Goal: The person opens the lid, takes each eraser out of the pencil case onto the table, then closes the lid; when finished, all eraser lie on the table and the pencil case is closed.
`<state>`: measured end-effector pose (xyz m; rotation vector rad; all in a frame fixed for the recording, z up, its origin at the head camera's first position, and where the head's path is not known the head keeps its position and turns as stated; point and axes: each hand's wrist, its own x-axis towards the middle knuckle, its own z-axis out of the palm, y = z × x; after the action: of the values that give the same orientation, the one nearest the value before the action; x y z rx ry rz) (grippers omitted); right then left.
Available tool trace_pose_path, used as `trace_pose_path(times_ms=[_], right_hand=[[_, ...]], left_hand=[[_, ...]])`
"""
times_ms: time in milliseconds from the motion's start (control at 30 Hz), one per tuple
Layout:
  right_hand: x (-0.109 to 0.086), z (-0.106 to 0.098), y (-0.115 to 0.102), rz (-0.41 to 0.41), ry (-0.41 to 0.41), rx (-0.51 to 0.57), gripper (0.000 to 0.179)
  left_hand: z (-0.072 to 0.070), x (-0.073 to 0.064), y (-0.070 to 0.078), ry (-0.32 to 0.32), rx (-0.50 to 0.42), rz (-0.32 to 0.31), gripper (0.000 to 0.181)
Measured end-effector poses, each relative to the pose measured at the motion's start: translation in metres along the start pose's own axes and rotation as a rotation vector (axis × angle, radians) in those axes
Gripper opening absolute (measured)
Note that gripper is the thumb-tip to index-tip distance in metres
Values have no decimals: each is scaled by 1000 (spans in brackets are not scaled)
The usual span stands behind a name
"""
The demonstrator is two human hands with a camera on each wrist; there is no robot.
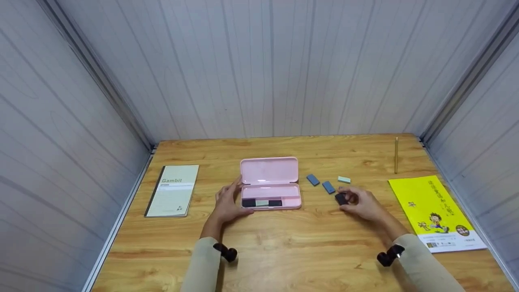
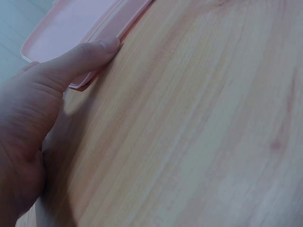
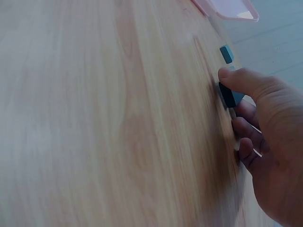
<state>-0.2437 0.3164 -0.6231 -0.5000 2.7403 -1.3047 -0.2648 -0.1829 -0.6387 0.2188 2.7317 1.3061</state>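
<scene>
An open pink pencil case [image 1: 271, 194] stands mid-table, its lid [image 1: 269, 170] tilted back. Along its front compartment lie two black erasers [image 1: 249, 202] with a pale one [image 1: 262, 203] between them. My left hand [image 1: 228, 205] holds the case at its left end; the left wrist view shows the thumb [image 2: 97, 53] against the front edge, while the other fingers are mostly hidden. To the right of the case, my right hand [image 1: 363, 205] pinches a black eraser [image 1: 341, 198] between thumb and fingers, at or just above the tabletop. Two blue erasers [image 1: 312, 180] and a pale eraser [image 1: 344, 179] lie just beyond it.
A cream notebook [image 1: 172, 190] lies on the left of the wooden table [image 1: 275, 251]. On the right are a yellow book [image 1: 436, 213] and, behind it, a pencil [image 1: 396, 155]. Panel walls [image 1: 251, 69] close off the back and both sides.
</scene>
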Motion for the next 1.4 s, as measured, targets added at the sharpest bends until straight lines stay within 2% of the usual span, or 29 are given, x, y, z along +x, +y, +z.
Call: trace_pose_path(times_ms=[233, 467, 700, 1000, 1100, 1233, 1400], right_hand=[[0, -2, -1, 16, -22, 9, 48], [2, -5, -6, 36, -44, 16, 49], [6, 0, -19, -37, -72, 1, 43], [17, 13, -40, -112, -154, -14, 42], [21, 19, -48, -103, -179, -29, 43], [26, 29, -57, -84, -212, -35, 44], [32, 43, -68, -123, -227, -39, 41]], left_hand=[[1, 0, -1, 15, 6, 40, 130], [2, 1, -1, 7, 3, 16, 131], [1, 0, -2, 3, -14, 5, 131], [1, -1, -2, 23, -12, 31, 132], [1, -1, 0, 25, -8, 41, 132], [1, -2, 2, 11, -4, 28, 132], [1, -1, 2, 13, 6, 10, 132]])
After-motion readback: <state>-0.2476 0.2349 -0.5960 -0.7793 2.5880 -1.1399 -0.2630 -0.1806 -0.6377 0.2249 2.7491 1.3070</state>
